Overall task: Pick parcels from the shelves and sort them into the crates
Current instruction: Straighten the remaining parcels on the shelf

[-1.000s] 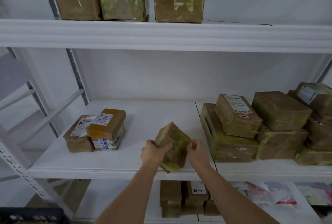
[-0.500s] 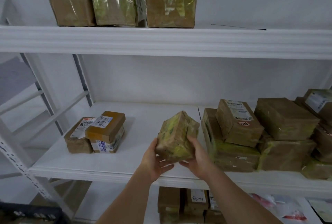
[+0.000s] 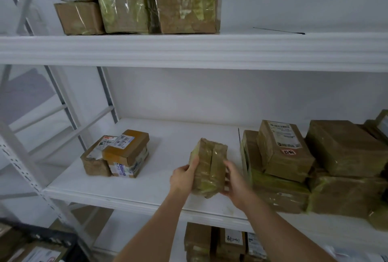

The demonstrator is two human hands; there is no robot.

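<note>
A small brown parcel wrapped in yellowish tape is held upright over the front of the white middle shelf. My left hand grips its left side with the thumb on the front face. My right hand cups its right side from below. At the bottom left, a dark crate shows a corner with parcels inside.
Two labelled boxes sit at the shelf's left. A stack of taped parcels fills the right half. Three boxes stand on the upper shelf; more parcels lie on the lower one. White rack uprights stand at left.
The parcel has been turned in both hands from a tilted pose to nearly upright, staying over the shelf front. My view has drifted down and left, showing the crate corner.
</note>
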